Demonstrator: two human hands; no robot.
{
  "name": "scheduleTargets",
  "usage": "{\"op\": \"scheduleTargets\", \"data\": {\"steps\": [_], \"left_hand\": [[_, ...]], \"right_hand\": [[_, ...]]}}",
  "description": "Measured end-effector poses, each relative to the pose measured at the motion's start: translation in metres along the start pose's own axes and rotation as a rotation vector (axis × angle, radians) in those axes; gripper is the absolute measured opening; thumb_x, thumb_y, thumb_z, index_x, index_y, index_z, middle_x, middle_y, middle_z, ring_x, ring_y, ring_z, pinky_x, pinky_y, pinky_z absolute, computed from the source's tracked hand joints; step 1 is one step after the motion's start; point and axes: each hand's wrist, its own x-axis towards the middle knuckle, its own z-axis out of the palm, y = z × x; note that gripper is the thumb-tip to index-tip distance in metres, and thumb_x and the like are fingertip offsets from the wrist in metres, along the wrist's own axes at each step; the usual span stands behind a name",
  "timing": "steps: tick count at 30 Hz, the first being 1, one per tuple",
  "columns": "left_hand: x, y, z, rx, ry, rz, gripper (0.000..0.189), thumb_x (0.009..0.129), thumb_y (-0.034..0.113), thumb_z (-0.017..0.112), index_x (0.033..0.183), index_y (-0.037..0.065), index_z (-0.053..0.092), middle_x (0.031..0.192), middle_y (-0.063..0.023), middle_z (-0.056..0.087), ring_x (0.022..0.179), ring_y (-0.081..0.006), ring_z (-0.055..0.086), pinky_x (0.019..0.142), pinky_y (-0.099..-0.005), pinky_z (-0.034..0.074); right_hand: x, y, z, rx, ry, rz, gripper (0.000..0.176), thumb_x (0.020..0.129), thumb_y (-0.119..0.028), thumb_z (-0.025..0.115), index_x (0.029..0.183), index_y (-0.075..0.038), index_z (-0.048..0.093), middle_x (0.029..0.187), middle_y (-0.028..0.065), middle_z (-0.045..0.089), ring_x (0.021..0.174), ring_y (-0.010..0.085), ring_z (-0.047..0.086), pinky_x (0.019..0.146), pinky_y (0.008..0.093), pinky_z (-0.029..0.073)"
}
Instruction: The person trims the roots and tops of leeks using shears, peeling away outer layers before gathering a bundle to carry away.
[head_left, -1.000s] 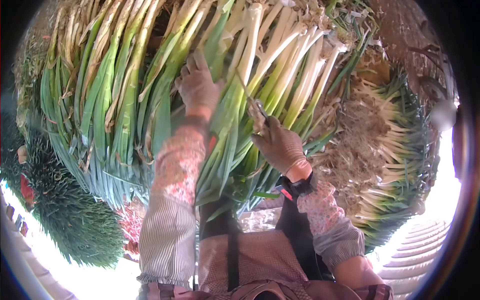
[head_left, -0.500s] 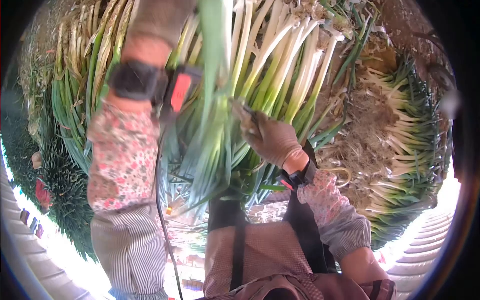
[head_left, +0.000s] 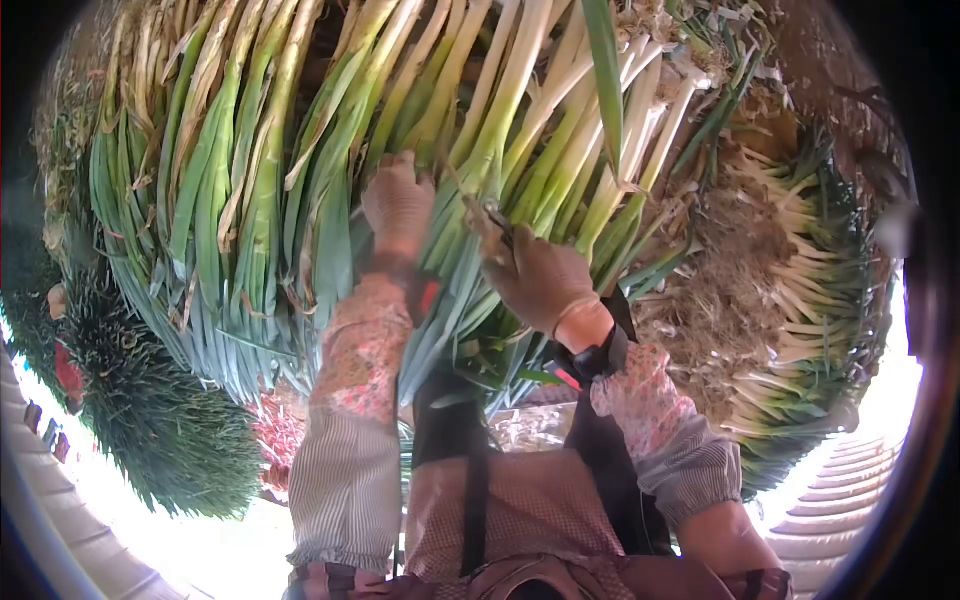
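Long green onions (head_left: pixel 330 200) lie side by side in a thick layer, white root ends away from me and green leaves towards me. My left hand (head_left: pixel 400 205), in a glove, is in among the stalks left of centre, its fingers curled round some of them; the fingertips are hidden. To its right, my gloved right hand (head_left: pixel 540 278) is closed on a small metal tool (head_left: pixel 492 208), which points up and left over the stalks. The fingers cover most of the tool, so its exact kind does not show.
On the right lies a stack of cleaner onions (head_left: pixel 810 290), roots facing a matted root pile (head_left: pixel 710 270). A dense dark-green bundle (head_left: pixel 170 420) stands at lower left. My apron (head_left: pixel 530 500) and dark trouser legs are directly below the onions.
My left hand came down from the top of the view into the stalks, right of where its forearm was. The blurred leaves at centre moved away. My right hand stayed almost still.
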Motion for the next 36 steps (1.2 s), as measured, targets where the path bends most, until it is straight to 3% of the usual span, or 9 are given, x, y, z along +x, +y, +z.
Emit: {"op": "scheduleTargets", "data": {"steps": [3,6,15,18,21,24,27,33,36], "left_hand": [[0.0,0.008,0.005,0.132,0.045,-0.001,0.042,0.081,0.027,0.07,0.121,0.016,0.064,0.121,-0.0112,0.065,0.11,-0.0326,0.064,0.091,-0.0472,0.05],[0.007,0.015,0.003,0.177,-0.016,-0.06,0.039,0.079,0.028,0.072,0.114,0.015,0.063,0.113,-0.0058,0.065,0.111,-0.0275,0.062,0.095,-0.0485,0.045],[-0.001,0.013,0.003,0.092,-0.038,-0.057,0.033,0.08,0.024,0.069,0.11,0.013,0.063,0.115,-0.0063,0.066,0.111,-0.0267,0.063,0.096,-0.0554,0.041],[-0.002,0.014,0.006,0.048,-0.064,-0.091,0.03,0.083,0.026,0.068,0.11,0.014,0.063,0.117,-0.0073,0.066,0.112,-0.0274,0.062,0.096,-0.0581,0.04],[0.004,0.01,0.005,-0.012,-0.122,-0.112,0.036,0.084,0.033,0.068,0.115,0.016,0.063,0.118,-0.0094,0.067,0.114,-0.0284,0.062,0.097,-0.0562,0.041],[0.015,0.003,-0.002,-0.063,-0.214,-0.102,0.05,0.08,0.033,0.07,0.127,0.019,0.063,0.122,-0.0111,0.068,0.116,-0.0321,0.062,0.097,-0.0504,0.047],[0.021,-0.001,-0.005,-0.102,-0.284,-0.111,0.049,0.08,0.039,0.069,0.125,0.02,0.065,0.121,-0.0134,0.068,0.112,-0.0341,0.064,0.095,-0.0476,0.049],[0.025,-0.012,-0.012,-0.256,-0.412,-0.104,0.055,0.082,0.049,0.065,0.123,0.012,0.065,0.117,-0.021,0.068,0.113,-0.0383,0.063,0.097,-0.0473,0.046],[0.012,-0.009,-0.018,-0.291,-0.31,-0.091,0.064,0.085,0.05,0.061,0.132,0.006,0.057,0.114,-0.0284,0.067,0.11,-0.0414,0.063,0.095,-0.0491,0.047]], "right_hand": [[0.01,-0.01,-0.014,-0.078,0.069,-0.001,0.05,0.091,-0.037,0.057,0.122,0.001,0.048,0.094,0.0227,0.071,0.087,0.0415,0.069,0.078,0.0506,0.054],[0.01,-0.013,-0.007,-0.114,0.001,0.011,0.045,0.092,-0.036,0.057,0.117,0.001,0.05,0.096,0.0227,0.07,0.089,0.0403,0.069,0.078,0.0497,0.055],[0.004,-0.034,-0.022,-0.227,-0.027,0.015,0.046,0.093,-0.04,0.057,0.116,0.0,0.053,0.099,0.0216,0.071,0.094,0.0398,0.069,0.082,0.0478,0.054],[0.009,-0.025,-0.001,-0.187,0.065,0.02,0.048,0.09,-0.045,0.058,0.107,-0.001,0.055,0.084,0.0233,0.069,0.083,0.0442,0.068,0.075,0.052,0.053],[0.014,-0.025,0.002,-0.156,0.078,0.081,0.048,0.091,-0.045,0.058,0.108,0.0,0.055,0.082,0.0228,0.069,0.082,0.0445,0.067,0.075,0.0526,0.053],[0.001,-0.042,0.003,-0.199,0.047,0.102,0.047,0.094,-0.041,0.056,0.118,-0.001,0.053,0.092,0.0206,0.072,0.086,0.0397,0.07,0.079,0.0481,0.054],[0.001,-0.035,0.016,-0.154,0.106,0.117,0.045,0.094,-0.041,0.055,0.117,-0.002,0.052,0.089,0.0189,0.072,0.084,0.0402,0.07,0.079,0.0486,0.054],[-0.007,-0.035,0.017,-0.183,0.17,0.094,0.049,0.092,-0.046,0.057,0.109,-0.001,0.05,0.078,0.0243,0.067,0.078,0.0455,0.067,0.07,0.0532,0.052],[0.005,-0.027,0.004,-0.065,0.331,0.071,0.048,0.093,-0.046,0.056,0.11,-0.001,0.049,0.079,0.0245,0.067,0.078,0.0457,0.067,0.07,0.0538,0.052]]}}
